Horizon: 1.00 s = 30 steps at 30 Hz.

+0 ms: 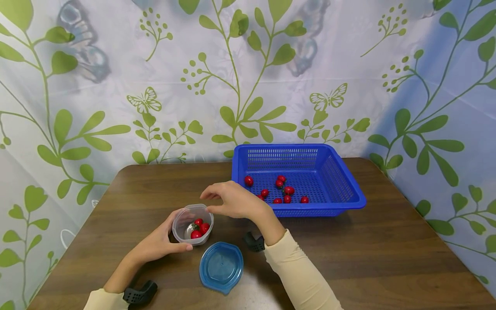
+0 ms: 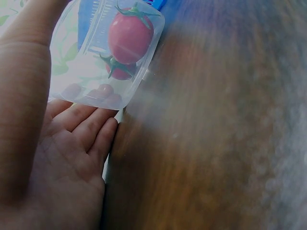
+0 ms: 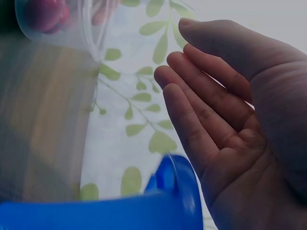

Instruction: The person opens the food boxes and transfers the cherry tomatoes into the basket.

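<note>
A small clear plastic container (image 1: 192, 224) stands on the brown table (image 1: 387, 249), with a few red cherry tomatoes (image 1: 199, 228) inside. My left hand (image 1: 176, 233) holds it, thumb curled round the near side and fingers round the left side. In the left wrist view, the container (image 2: 105, 52) rests against my fingers (image 2: 91, 127) and a tomato (image 2: 129, 36) shows through its wall. My right hand (image 1: 207, 203) hovers just above the container's right rim, fingers relaxed and empty. The right wrist view shows this hand (image 3: 192, 81) bare, with the container (image 3: 62, 24) at the upper left.
A round blue lid (image 1: 221, 267) lies flat on the table just in front of the container. A blue plastic basket (image 1: 348, 189) at the back right holds several cherry tomatoes (image 1: 284, 191). A leaf-patterned curtain (image 1: 116, 86) closes off the back and sides.
</note>
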Each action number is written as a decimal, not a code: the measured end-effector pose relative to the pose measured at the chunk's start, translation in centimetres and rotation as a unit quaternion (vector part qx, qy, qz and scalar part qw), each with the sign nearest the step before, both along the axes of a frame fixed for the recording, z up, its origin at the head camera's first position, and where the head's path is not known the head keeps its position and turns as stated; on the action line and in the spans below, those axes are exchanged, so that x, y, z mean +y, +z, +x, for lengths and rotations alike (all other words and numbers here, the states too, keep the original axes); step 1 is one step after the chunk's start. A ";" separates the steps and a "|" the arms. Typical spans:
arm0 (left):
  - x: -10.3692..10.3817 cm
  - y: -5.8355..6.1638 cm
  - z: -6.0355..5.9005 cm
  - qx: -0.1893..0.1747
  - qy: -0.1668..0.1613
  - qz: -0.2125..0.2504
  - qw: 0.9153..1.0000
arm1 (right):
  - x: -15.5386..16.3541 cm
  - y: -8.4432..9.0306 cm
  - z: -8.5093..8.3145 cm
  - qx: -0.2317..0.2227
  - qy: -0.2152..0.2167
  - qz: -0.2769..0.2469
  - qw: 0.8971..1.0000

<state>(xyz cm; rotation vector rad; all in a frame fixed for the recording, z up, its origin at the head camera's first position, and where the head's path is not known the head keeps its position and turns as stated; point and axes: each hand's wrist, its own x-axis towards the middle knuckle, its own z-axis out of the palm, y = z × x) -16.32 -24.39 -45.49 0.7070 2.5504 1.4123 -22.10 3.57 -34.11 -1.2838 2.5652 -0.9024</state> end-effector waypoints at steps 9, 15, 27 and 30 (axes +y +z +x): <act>-0.1 0.2 0.0 -0.011 0.006 -0.008 1.000 | -2.1 -1.1 0.7 0.025 0.024 0.041 0.999; -0.1 0.1 0.0 -0.023 0.015 -0.016 0.999 | -3.4 -1.9 1.2 0.031 0.033 0.070 0.997; -0.2 0.2 -0.1 -0.023 0.012 -0.018 0.999 | -5.4 -2.9 1.7 0.036 0.019 0.122 0.992; -0.2 0.2 -0.2 -0.029 0.016 -0.024 0.999 | -5.8 -3.3 1.8 0.036 0.014 0.138 0.990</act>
